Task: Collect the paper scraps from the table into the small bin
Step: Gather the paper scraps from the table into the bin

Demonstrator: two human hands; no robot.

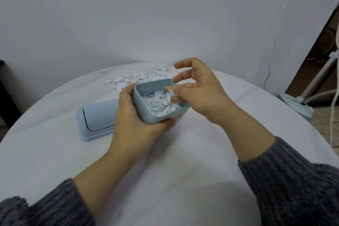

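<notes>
A small light-blue bin (145, 105) sits near the middle of the round white table (183, 161), holding a heap of white paper scraps (161, 104). My left hand (132, 117) grips the bin from its left side and near corner. My right hand (198, 90) hovers over the bin's right rim; thumb and a fingertip pinch a few scraps (171, 91) while the other fingers spread upward. More loose paper scraps (141, 77) lie scattered on the table just behind the bin.
The bin's light-blue swing lid (97, 119) lies flat on the table to the left of my left hand. Off the table at the right stand a pale lamp base (295, 104) and a hanging cord (335, 79).
</notes>
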